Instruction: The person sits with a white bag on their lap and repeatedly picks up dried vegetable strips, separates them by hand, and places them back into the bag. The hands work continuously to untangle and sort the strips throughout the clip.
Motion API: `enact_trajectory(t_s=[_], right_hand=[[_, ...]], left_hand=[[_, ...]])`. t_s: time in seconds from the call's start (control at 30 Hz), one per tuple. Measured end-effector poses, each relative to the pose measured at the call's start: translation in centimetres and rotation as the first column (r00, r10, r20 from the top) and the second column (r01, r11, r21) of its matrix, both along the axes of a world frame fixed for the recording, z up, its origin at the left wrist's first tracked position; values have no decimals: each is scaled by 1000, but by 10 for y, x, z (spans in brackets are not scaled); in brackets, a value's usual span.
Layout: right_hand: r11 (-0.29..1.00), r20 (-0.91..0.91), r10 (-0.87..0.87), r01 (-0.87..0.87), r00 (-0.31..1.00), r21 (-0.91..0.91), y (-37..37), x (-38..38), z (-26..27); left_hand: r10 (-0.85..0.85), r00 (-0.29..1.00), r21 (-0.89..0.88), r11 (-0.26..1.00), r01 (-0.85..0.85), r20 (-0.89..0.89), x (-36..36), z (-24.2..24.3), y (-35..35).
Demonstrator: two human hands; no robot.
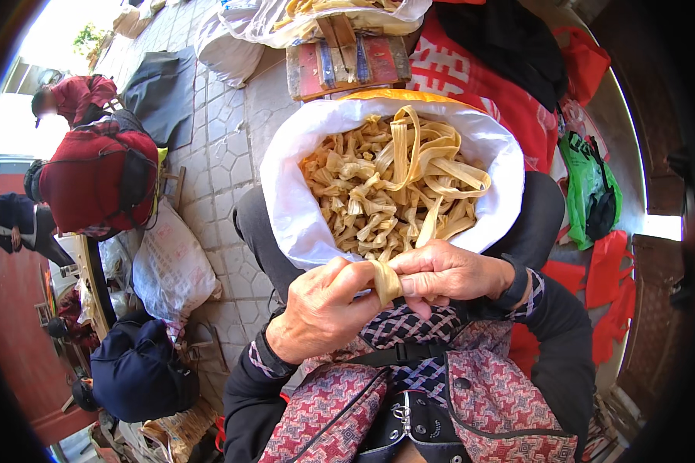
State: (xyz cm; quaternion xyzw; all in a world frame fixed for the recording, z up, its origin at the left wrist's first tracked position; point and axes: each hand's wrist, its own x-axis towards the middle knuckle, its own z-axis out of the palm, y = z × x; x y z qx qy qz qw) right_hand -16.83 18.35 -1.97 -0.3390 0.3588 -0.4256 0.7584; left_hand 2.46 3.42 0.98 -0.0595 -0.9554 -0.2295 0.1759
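Observation:
Between my two hands a pale tan, ribbed strip (387,283) is bent into a loop. My left hand (327,307) pinches one side of it, with the index finger and thumb at the loop. My right hand (449,275) grips the other side, and a free end rises past its knuckles. Just beyond both hands sits a white woven-type sack (289,191) with its rim rolled back, between my knees. It holds many short knotted pieces (353,191) of the same material, with long unknotted strips (423,150) lying on top at the right. My fingertips are partly hidden.
A worn wooden board (347,63) stands beyond the sack, with a plastic bag (318,26) of strips behind it. Red cloth (475,75) and a green bag (591,191) lie to the right. At left, several people sit or bend, one in a red top (95,179), beside a white sack (171,260).

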Motion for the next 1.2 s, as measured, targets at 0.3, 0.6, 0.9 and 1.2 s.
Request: enact_trajectory(t_s=[0.3, 0.6, 0.9, 1.2], right_hand=[[998, 195, -52, 46, 979, 34, 4, -3, 0], [921, 241, -388, 383, 889, 70, 3, 7, 8], [907, 140, -420, 411, 896, 90, -2, 11, -6], [862, 38, -489, 490, 871, -129, -4, 17, -10]], left_hand=[[29, 1000, -11, 1000, -29, 4, -7, 14, 10], [349, 877, -288, 847, -446, -331, -7, -6, 16], [396, 890, -273, 851, -449, -227, -1, -6, 4], [250, 959, -175, 947, -270, -132, -2, -8, 8]])
